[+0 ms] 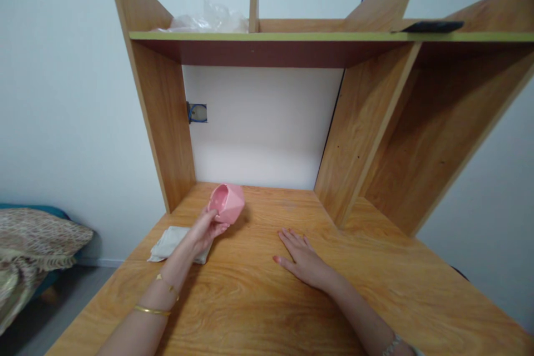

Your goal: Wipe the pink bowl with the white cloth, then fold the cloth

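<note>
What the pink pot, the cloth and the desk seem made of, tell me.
Pink pot: glazed ceramic or plastic, I can't tell which; smooth, faceted outside, shiny highlights inside.
Cloth: probably fabric, matte, judging by its soft, folded edges.
Desk: wood or wood-look laminate, smooth with a slight sheen; the grain shows but could be printed.

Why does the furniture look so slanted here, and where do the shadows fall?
Head view: the shelf unit's uprights splay outward toward the top, probably wide-lens stretch; head view again: a soft shadow falls on the desk beside the pink pot in the left hand, the upper part of the right-hand compartment is dim, and the picture's top right corner darkens.
</note>
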The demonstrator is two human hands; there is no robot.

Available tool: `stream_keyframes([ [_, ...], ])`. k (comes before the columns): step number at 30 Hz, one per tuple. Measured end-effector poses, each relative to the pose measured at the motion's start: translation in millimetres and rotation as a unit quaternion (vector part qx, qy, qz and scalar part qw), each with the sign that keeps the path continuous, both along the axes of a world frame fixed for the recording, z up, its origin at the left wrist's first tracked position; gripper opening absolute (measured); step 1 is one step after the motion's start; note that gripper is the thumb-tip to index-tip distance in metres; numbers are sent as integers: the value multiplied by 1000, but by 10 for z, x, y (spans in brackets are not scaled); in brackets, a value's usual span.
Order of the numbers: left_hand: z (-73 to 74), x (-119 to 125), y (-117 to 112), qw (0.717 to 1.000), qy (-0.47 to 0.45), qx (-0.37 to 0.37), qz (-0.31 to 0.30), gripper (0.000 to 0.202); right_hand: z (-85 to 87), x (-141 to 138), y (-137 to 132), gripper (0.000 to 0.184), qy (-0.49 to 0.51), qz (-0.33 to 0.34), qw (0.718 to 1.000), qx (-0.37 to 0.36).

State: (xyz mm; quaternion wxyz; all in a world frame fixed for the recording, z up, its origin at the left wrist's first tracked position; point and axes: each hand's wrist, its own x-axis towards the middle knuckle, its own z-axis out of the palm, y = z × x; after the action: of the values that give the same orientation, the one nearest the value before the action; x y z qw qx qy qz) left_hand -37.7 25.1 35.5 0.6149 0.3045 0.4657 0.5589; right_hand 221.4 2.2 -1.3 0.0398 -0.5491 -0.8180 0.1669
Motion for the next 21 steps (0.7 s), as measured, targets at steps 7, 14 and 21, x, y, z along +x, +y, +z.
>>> stream_keyframes([
  [7,-200,446,-118,997,43,11,-68,48,30,-6,-17,79,-6,2,1000,3],
  [14,-321,467,-63,990,125,32,-61,53,-18,-5,10,63,42,-17,998,46],
  [21,-441,504,-4,950,290,103,-54,51,410,-271,-25,39,143,-57,956,250],
])
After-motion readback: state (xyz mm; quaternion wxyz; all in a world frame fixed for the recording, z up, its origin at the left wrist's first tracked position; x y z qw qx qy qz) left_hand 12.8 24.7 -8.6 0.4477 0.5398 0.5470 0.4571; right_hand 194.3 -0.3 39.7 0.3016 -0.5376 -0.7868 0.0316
